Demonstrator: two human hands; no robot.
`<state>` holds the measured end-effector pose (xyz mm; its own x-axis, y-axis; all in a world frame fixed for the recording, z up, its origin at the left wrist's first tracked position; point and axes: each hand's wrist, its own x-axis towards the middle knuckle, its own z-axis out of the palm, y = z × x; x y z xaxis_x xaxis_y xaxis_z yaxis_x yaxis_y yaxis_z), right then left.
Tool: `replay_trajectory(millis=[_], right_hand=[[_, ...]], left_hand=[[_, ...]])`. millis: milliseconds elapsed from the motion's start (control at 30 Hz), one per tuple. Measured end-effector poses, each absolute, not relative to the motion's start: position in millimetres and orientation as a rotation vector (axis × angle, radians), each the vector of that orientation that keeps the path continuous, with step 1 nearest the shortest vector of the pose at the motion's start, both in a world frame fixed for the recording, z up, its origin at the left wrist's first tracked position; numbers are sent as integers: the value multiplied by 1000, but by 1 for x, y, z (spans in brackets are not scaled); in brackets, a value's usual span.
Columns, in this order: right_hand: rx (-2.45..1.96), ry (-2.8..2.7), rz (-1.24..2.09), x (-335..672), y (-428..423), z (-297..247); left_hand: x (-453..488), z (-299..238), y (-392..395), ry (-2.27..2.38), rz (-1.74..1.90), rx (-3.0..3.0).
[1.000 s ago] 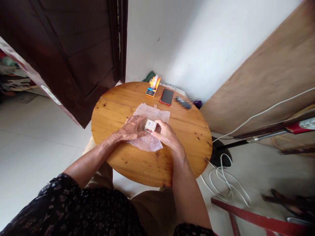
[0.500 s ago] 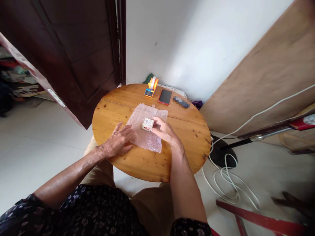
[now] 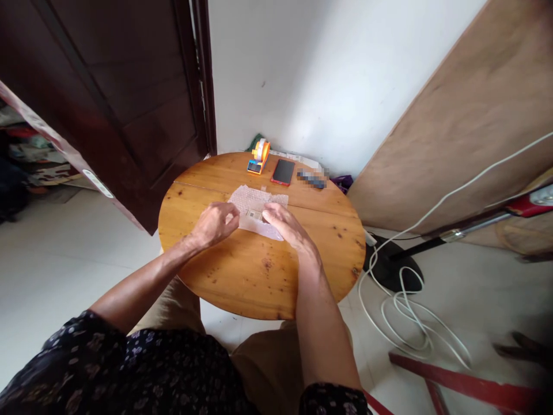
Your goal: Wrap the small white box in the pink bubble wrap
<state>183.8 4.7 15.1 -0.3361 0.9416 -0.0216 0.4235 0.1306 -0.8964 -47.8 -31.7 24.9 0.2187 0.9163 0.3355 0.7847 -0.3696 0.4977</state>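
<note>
A sheet of bubble wrap (image 3: 248,197) lies on the round wooden table (image 3: 259,282), its near edge folded up against a small white box (image 3: 254,214). Only part of the box's printed top shows. My left hand (image 3: 217,222) is closed, thumb and fingers pinching the left side of the folded bubble wrap. From the right, my right hand (image 3: 283,221) has its fingers curled over the right end of the box and the wrap. Its fingertips partly hide the box.
Toward the back of the table stand an orange tape dispenser (image 3: 259,157), a red-edged phone (image 3: 283,172) and a blurred-out dark object (image 3: 311,178). A dark door (image 3: 129,86) is at left. White cable (image 3: 406,311) loops on the floor at right, near a red stool (image 3: 458,377).
The bubble wrap's near part has been lifted and folded up to the box. My left hand has gone from lying flat to pinching the wrap. The view has shifted slightly.
</note>
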Motion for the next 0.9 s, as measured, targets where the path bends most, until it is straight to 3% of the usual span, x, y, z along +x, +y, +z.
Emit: replay_trajectory(millis=[100, 267, 600, 900], right_hand=[[-1309, -1777, 1198, 188, 6, 16], [-1356, -1843, 988, 188, 5, 13], [-1615, -1778, 910, 184, 9, 7], [-1627, -1719, 887, 186, 9, 4]], left_hand=[[-35, 34, -3, 1783, 716, 2178], [-26, 23, 26, 1799, 577, 2180], [-42, -1, 34, 1169, 858, 1969], [-27, -13, 45, 1151, 803, 1763]])
